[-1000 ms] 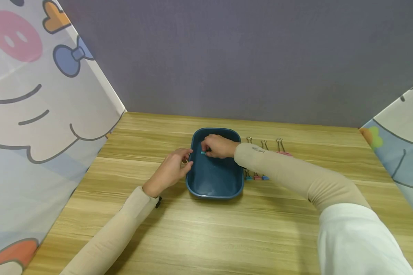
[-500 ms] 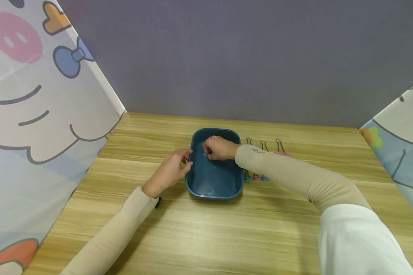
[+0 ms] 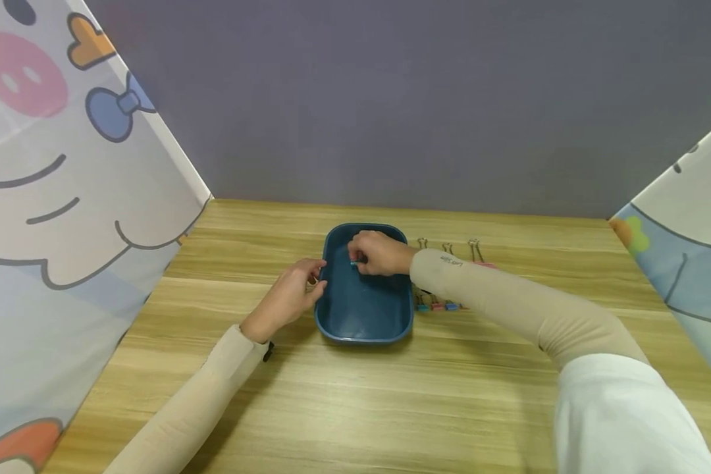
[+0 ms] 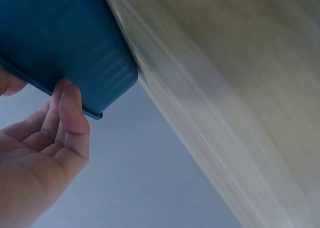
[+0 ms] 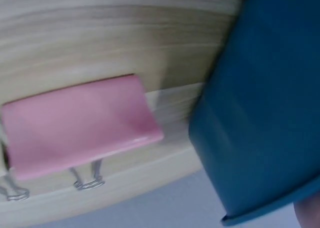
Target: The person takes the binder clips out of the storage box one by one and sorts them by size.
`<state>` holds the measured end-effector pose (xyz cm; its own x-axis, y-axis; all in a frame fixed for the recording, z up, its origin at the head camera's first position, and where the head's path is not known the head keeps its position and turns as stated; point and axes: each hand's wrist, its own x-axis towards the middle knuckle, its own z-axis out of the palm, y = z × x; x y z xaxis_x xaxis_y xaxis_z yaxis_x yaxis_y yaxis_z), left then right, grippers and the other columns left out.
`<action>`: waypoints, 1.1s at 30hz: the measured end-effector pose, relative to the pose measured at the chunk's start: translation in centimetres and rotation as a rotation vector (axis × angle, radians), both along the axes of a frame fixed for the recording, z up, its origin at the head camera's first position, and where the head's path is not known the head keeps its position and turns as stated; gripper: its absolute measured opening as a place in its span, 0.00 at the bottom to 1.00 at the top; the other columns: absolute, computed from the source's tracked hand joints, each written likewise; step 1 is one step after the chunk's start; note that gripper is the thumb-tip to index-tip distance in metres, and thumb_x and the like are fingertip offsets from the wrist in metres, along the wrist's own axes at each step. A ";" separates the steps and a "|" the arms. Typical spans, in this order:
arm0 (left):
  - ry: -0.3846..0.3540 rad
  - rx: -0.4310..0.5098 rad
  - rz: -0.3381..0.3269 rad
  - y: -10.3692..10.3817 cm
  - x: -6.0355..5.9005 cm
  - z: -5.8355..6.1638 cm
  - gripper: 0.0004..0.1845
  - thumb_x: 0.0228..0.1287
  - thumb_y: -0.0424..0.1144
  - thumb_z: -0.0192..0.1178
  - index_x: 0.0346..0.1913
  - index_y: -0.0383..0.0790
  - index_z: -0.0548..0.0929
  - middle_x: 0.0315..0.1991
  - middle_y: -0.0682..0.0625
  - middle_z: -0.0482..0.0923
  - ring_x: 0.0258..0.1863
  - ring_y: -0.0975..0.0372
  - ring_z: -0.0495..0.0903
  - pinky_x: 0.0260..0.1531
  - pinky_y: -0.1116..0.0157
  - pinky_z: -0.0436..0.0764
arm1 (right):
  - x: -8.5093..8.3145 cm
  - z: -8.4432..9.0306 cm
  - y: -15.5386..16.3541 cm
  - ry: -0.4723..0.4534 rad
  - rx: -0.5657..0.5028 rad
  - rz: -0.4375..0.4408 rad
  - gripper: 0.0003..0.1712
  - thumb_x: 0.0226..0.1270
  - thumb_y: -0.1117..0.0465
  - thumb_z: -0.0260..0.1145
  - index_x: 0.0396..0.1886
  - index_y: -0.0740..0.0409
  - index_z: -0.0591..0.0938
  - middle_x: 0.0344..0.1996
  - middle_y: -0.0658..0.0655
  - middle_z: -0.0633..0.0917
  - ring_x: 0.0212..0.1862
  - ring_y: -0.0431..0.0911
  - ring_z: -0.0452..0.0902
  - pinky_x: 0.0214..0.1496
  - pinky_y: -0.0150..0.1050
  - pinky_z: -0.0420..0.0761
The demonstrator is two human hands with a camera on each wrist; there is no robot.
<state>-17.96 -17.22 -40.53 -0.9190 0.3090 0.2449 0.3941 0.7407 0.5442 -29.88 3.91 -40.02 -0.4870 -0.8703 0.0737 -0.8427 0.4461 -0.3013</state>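
A dark blue tray [image 3: 361, 316] with rounded corners and raised walls stands on the wooden table. Inside it, near the far end, my right hand [image 3: 379, 253] pinches a small teal binder clip [image 3: 353, 263], mostly covered by the fingers. My left hand [image 3: 290, 289] rests against the tray's left rim, thumb and fingers loosely bent. The left wrist view shows those fingers [image 4: 75, 110] at the outer wall [image 4: 95, 58] by the rim. To the right of the tray lies a large pink binder clip [image 5: 82, 123], partly behind the right sleeve in the head view.
Several small binder clips in teal, red [image 3: 437, 307] and blue [image 3: 451, 306] lie in a row just right of the tray. Silver handles [image 3: 475, 249] of larger clips stick out beyond the right forearm. A grey panel [image 3: 355, 105] rises behind the table [image 3: 332, 408].
My right hand has shifted slightly within the tray, still pinching the teal binder clip. The left hand keeps its place at the rim. The head view has tilted a little.
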 end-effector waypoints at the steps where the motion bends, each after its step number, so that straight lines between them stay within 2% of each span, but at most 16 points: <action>1: 0.001 0.000 -0.005 0.0 0.0 0.0 0.20 0.62 0.30 0.61 0.55 0.26 0.75 0.36 0.46 0.74 0.37 0.57 0.76 0.33 0.64 0.77 | 0.1 0.1 0.2 0.004 -0.006 0.003 0.04 0.60 0.65 0.67 0.35 0.55 0.80 0.31 0.49 0.75 0.36 0.43 0.70 0.39 0.37 0.73; 8: 0.008 -0.006 -0.008 0.0 0.1 -0.2 0.19 0.61 0.30 0.61 0.55 0.26 0.76 0.35 0.47 0.73 0.36 0.58 0.76 0.33 0.65 0.77 | 0.9 0.2 2.0 0.049 -0.081 0.049 0.06 0.60 0.65 0.67 0.37 0.57 0.82 0.34 0.50 0.76 0.38 0.43 0.70 0.40 0.37 0.73; 18: -0.018 -0.012 -0.004 0.4 0.1 -0.4 0.20 0.62 0.31 0.60 0.56 0.27 0.75 0.35 0.48 0.73 0.37 0.58 0.76 0.32 0.65 0.77 | 3.1 0.8 5.7 0.139 -0.204 0.079 0.05 0.58 0.67 0.67 0.35 0.56 0.82 0.33 0.49 0.76 0.37 0.42 0.68 0.42 0.37 0.74; 21: -0.021 -0.017 0.003 0.3 0.1 -0.4 0.20 0.62 0.31 0.60 0.57 0.27 0.75 0.35 0.48 0.73 0.37 0.58 0.76 0.32 0.66 0.77 | 3.7 1.2 6.6 0.144 -0.229 0.084 0.06 0.58 0.67 0.67 0.34 0.54 0.82 0.32 0.50 0.76 0.37 0.44 0.70 0.52 0.41 0.73; 25: -0.013 -0.019 0.010 0.1 0.2 -0.2 0.21 0.61 0.30 0.61 0.57 0.27 0.75 0.36 0.47 0.74 0.37 0.58 0.77 0.32 0.65 0.77 | 3.9 1.5 7.7 0.167 -0.272 0.090 0.08 0.57 0.70 0.67 0.34 0.54 0.81 0.32 0.52 0.77 0.36 0.47 0.72 0.59 0.45 0.69; 27: -0.010 -0.019 0.011 0.1 0.3 -0.1 0.21 0.61 0.30 0.61 0.57 0.27 0.75 0.36 0.46 0.74 0.37 0.57 0.77 0.32 0.64 0.77 | 3.8 1.5 8.3 0.189 -0.287 0.086 0.09 0.56 0.71 0.66 0.33 0.54 0.81 0.32 0.52 0.77 0.35 0.46 0.72 0.51 0.41 0.73; 29: -0.010 -0.020 0.013 0.1 0.3 0.0 0.21 0.61 0.30 0.61 0.57 0.27 0.75 0.36 0.45 0.75 0.37 0.57 0.77 0.32 0.64 0.77 | 3.8 1.6 8.8 0.202 -0.302 0.080 0.09 0.55 0.71 0.66 0.33 0.55 0.81 0.32 0.52 0.78 0.35 0.46 0.71 0.48 0.39 0.74; 31: -0.011 -0.022 0.009 0.1 0.3 0.0 0.21 0.61 0.30 0.61 0.57 0.27 0.75 0.37 0.44 0.75 0.37 0.56 0.77 0.32 0.64 0.77 | 3.8 1.6 9.3 0.209 -0.309 0.075 0.08 0.55 0.72 0.66 0.32 0.56 0.81 0.32 0.52 0.78 0.34 0.46 0.70 0.40 0.37 0.73; 33: -0.010 -0.024 0.005 0.1 0.3 0.0 0.21 0.61 0.30 0.61 0.57 0.27 0.74 0.37 0.44 0.75 0.37 0.56 0.77 0.32 0.64 0.78 | 3.9 1.6 9.7 0.219 -0.316 0.069 0.06 0.55 0.71 0.65 0.32 0.58 0.82 0.31 0.53 0.78 0.34 0.45 0.69 0.39 0.36 0.73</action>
<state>-17.67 -17.12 -40.54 -0.9229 0.3100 0.2284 0.3849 0.7553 0.5304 -26.02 13.65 -38.41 -0.3714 -0.8181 0.4391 -0.9270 0.3006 -0.2242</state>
